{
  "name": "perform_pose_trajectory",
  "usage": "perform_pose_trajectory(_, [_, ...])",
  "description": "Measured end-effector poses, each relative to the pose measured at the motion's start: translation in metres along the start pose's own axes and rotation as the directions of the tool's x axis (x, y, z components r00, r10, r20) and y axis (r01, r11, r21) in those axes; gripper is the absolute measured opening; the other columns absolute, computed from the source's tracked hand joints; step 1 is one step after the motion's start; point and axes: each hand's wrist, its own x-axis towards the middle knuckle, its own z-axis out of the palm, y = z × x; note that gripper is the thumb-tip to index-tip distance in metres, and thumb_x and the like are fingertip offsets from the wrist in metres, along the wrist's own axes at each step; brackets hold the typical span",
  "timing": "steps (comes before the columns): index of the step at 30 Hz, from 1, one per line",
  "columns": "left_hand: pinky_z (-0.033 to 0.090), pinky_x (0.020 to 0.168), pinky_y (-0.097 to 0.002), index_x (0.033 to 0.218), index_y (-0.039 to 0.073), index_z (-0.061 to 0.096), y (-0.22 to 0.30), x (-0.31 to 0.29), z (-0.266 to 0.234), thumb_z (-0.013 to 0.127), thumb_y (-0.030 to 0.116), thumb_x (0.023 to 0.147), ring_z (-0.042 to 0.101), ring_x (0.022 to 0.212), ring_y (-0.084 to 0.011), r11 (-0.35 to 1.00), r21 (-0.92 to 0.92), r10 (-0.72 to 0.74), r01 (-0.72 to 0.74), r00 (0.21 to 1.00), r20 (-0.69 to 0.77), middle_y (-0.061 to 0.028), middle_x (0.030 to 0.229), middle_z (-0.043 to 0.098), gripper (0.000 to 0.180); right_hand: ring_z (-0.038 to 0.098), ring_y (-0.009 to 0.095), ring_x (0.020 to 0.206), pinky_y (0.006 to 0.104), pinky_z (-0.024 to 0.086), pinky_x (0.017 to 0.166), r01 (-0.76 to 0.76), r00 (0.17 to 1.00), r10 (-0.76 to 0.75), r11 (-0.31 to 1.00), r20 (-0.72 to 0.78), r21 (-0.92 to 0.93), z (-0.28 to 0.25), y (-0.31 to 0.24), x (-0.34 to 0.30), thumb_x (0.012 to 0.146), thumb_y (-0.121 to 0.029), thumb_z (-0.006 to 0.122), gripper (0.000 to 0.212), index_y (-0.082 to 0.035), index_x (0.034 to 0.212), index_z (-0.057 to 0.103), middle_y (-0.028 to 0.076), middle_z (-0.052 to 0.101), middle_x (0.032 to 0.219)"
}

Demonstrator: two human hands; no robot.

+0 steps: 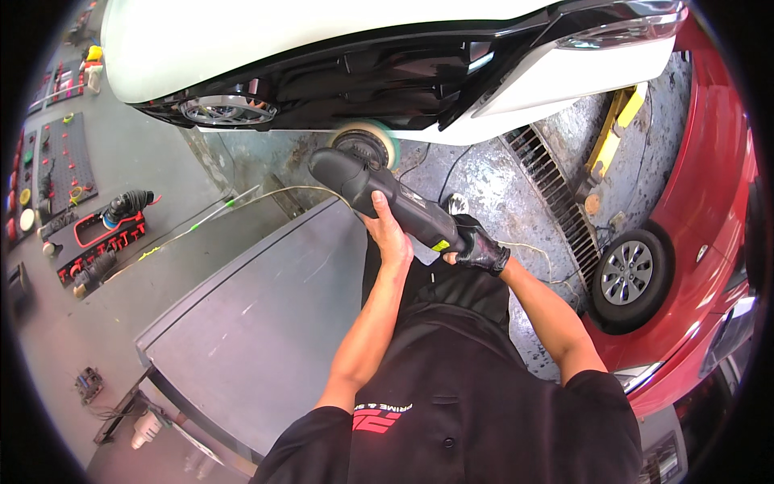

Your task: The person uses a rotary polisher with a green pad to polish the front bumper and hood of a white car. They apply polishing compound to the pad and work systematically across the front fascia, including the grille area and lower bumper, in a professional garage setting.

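Observation:
Both of my hands are on a black car polisher [415, 206], held slantwise across the middle of the view. My bare left hand [390, 232] is closed around its body near the head, thumb on top, the other fingers mostly hidden beneath. At its rear end, my right hand [482, 248] grips the handle in a black glove that leaves fingertips bare. The round polishing pad [389, 137], blurred at its pale rim, is at the lower edge of the white car's bumper [516, 93]; I cannot tell whether they touch.
A grey cabinet [266, 315] stands close on my left, with a yellowish cord [298, 189] above it. Tool racks [105, 250] line the left wall. To the right are a floor grate [556, 202], a yellow lift arm [613, 133] and a red car [701, 218].

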Motion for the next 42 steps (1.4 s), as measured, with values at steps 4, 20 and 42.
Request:
perform_pose_trajectory(4, [0.044,0.111,-0.0431,0.15,0.005,0.04,-0.001,-0.015,0.012,0.069,0.062,0.094,0.053,0.129,-0.0226,0.999,-0.006,-0.039,0.04,0.998,0.053,-0.0096,0.142,0.052,0.085,0.067,0.046,0.102,0.0485,0.052,0.09,-0.047,0.998,0.051,0.99,-0.03,0.136,-0.015,-0.017,-0.011,0.065,-0.05,0.084,0.086,-0.001,0.132,0.062,0.027,0.069,0.11])
perform_pose_trajectory(20, [0.04,0.114,-0.042,0.153,0.004,0.037,0.057,-0.081,0.035,0.074,0.051,0.095,0.05,0.132,-0.0237,0.984,-0.063,-0.154,0.167,0.973,0.174,-0.0106,0.145,0.049,0.083,0.069,0.017,0.102,0.0363,0.053,0.095,-0.499,0.866,0.441,0.774,0.234,0.389,-0.057,-0.123,-0.079,0.078,-0.028,0.088,0.055,-0.004,0.124,0.069,0.009,0.075,0.114])
perform_pose_trajectory(42, [0.048,0.105,-0.0412,0.148,0.008,0.044,0.135,0.01,0.018,0.072,0.061,0.093,0.055,0.124,-0.0192,0.987,-0.034,-0.158,0.16,0.986,0.043,-0.0056,0.135,0.055,0.081,0.067,0.032,0.078,0.0434,0.051,0.075,-0.376,0.913,0.338,0.914,0.229,0.149,-0.054,-0.163,0.037,0.075,-0.051,0.079,0.06,-0.001,0.109,0.072,0.018,0.071,0.088])
